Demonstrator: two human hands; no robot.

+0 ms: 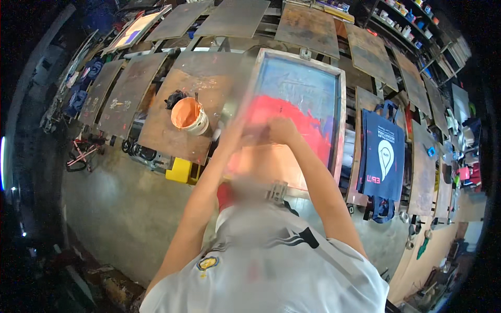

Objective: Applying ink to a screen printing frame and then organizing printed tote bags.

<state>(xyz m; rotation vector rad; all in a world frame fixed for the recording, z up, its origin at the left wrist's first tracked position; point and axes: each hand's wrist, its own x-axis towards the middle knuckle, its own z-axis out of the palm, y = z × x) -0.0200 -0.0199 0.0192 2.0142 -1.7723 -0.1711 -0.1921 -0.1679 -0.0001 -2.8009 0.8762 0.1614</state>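
Note:
A screen printing frame lies ahead of me, its blue mesh covered over the middle by red ink, with pale orange ink nearer me. Over the red ink, my right hand has its fingers curled closed around something blurred. My left hand reaches to the frame's left part; blur smears its fingers. Left of the frame, a white bucket of orange paint with a handle sticking out stands on a stained board, beside a crumpled black cloth.
More flat boards surround the frame in rows. Navy tote bags lie stacked on the right. A yellow plastic object sits below the bucket's board. Shelves with containers stand at the back right. Concrete floor shows at lower left.

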